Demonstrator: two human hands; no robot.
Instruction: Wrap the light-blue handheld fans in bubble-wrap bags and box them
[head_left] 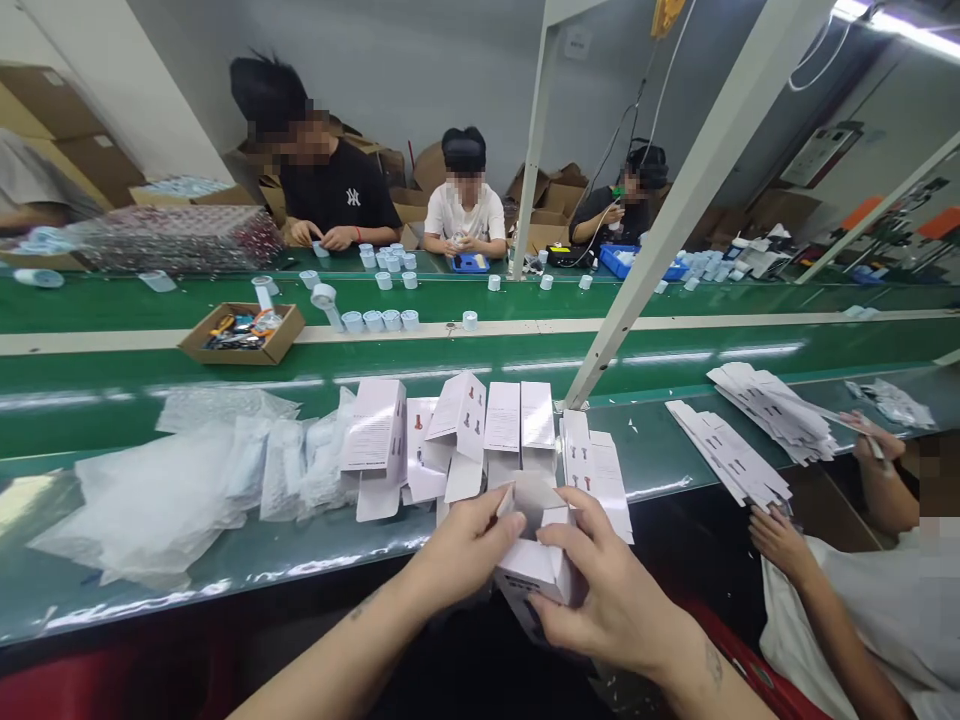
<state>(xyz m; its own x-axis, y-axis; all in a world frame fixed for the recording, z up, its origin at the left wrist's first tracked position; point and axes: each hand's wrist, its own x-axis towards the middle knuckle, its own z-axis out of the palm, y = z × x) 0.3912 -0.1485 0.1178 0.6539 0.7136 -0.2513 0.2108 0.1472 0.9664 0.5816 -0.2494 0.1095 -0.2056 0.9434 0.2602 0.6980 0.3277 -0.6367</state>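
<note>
Between my two hands is a small white cardboard box (534,566), its top end open toward me and its flaps folded outward. My left hand (474,540) grips the box's left side, thumb by the opening. My right hand (600,570) is closed round the right side, with fingers on a flap and the thumb underneath. Just beyond stand several printed white boxes (375,425), some with loose flaps hanging down. Flat unfolded cartons (600,465) lie to their right. Bubble-wrapped pieces (281,465) sit left of the boxes.
Bubble bags (150,500) spread over the bench's left. A brown tray of small parts (244,335) and light-blue round parts (382,320) stand beyond. A slanted metal post (637,290) rises at right. A co-worker's hand (780,540) touches flat carton stacks (731,455). Several people work opposite.
</note>
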